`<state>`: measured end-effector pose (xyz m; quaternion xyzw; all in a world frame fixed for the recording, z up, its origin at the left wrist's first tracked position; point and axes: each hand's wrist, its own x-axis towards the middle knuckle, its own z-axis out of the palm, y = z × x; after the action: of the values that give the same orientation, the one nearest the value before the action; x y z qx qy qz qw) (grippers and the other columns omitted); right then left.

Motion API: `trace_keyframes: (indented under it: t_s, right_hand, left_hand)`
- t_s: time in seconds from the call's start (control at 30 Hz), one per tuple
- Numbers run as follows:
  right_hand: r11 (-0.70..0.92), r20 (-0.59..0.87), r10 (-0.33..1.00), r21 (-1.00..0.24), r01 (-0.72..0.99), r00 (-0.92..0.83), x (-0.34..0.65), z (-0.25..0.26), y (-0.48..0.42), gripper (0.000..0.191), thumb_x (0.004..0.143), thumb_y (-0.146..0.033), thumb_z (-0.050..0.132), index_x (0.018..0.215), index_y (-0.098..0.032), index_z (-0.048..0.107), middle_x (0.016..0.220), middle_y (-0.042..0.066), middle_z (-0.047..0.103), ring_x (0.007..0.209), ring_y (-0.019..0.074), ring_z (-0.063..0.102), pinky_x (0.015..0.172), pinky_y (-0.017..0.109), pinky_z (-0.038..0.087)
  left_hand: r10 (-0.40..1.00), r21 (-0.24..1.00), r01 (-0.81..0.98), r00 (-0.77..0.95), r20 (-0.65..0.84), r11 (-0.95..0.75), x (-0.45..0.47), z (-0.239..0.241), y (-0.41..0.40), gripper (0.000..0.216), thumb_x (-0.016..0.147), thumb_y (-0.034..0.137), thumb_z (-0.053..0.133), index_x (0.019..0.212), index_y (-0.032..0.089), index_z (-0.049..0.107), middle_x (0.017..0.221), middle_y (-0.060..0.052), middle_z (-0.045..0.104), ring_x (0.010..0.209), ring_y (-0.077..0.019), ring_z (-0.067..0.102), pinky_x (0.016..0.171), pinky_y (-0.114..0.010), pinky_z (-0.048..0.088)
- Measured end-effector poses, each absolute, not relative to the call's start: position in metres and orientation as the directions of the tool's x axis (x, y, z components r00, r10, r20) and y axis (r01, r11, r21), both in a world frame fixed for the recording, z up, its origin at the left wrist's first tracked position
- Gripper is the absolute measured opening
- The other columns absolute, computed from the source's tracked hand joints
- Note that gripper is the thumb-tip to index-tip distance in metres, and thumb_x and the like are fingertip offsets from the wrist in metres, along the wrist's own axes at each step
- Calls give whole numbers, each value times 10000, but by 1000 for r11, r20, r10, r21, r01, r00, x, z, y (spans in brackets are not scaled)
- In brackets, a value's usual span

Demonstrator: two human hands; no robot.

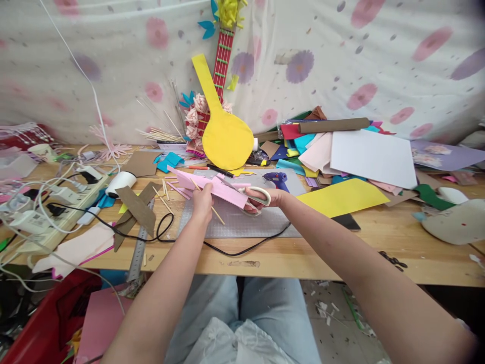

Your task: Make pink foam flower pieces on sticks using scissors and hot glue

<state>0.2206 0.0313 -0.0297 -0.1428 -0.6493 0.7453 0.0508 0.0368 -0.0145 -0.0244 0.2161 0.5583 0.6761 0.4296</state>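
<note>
My left hand (203, 201) is closed on a pink sheet (230, 194), felt or foam by its look, and steadies it above the grey cutting mat (242, 226). A thin wooden stick (217, 216) is also pinched in those fingers, crossing the sheet at a slant. In my right hand (276, 197) is a pair of scissors with pale handles (267, 194). Their blades lie against the right part of the sheet; how far they are apart is hidden. Narrow pink strips (179, 190) lie on the mat left of my left hand.
Behind the mat leans a yellow banjo-shaped cutout (228, 141) before a decorated red instrument neck (223, 60). A blue glue gun (278, 179) lies right of the sheet; a black cable (242, 254) crosses the front. Power strips (64, 217) stand left, felt sheets (373, 154) pile right.
</note>
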Motion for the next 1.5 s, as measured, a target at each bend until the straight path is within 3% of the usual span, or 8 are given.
trace_keyframes:
  t_s: [0.27,0.43,0.6,0.83,1.1,1.37,1.5]
  right_hand:
    - [11,-278,309,-955,296,-910,217,-13,36,588,763,-663,324,661,-118,519,566,30,489,493,78,426,395,193,294]
    - [81,-246,279,-957,278,-928,217,-4,36,587,770,-670,289,599,-138,470,524,14,446,451,72,387,384,203,255]
    - [0,-181,258,-982,187,-949,218,-9,37,483,781,-621,361,649,-160,417,502,-37,390,417,47,329,381,191,231]
    - [-93,-222,309,-975,203,-925,218,-11,39,415,733,-575,505,724,-173,400,515,-66,351,412,33,294,379,181,212]
    - [-1,-284,291,-955,297,-914,211,-18,52,512,726,-671,396,698,-166,481,495,-22,458,423,68,398,383,199,296]
    - [-31,-298,333,-952,305,-895,204,-21,62,491,686,-648,489,804,-171,516,526,-28,465,414,66,385,372,199,314]
    - [7,-284,317,-953,302,-905,205,-22,61,488,709,-646,458,763,-164,513,501,-32,438,423,64,371,384,196,299]
  left_hand:
    - [842,922,-385,-485,-236,37,34,-25,-21,227,503,211,633,672,147,496,567,51,440,444,-35,348,395,-170,149]
    - [853,916,-399,-469,-229,26,34,-24,-22,210,504,194,627,648,145,482,540,61,407,429,-29,314,386,-172,134]
    - [858,913,-408,-463,-224,18,34,-26,-20,206,516,185,624,639,146,464,534,64,397,415,-23,291,378,-170,115]
    - [868,912,-410,-442,-227,30,31,-27,-20,213,499,177,627,641,144,471,539,63,411,415,-22,305,372,-167,112]
    - [905,898,-435,-356,-233,60,30,-22,-21,224,484,154,630,661,138,494,560,37,480,429,-38,406,357,-166,91]
    - [911,880,-469,-329,-249,71,22,-24,-25,206,503,111,605,670,142,489,588,30,508,427,-41,451,327,-146,77]
    - [904,869,-486,-326,-276,90,14,-19,-26,227,578,255,631,754,153,531,636,3,549,456,-61,512,323,-138,64]
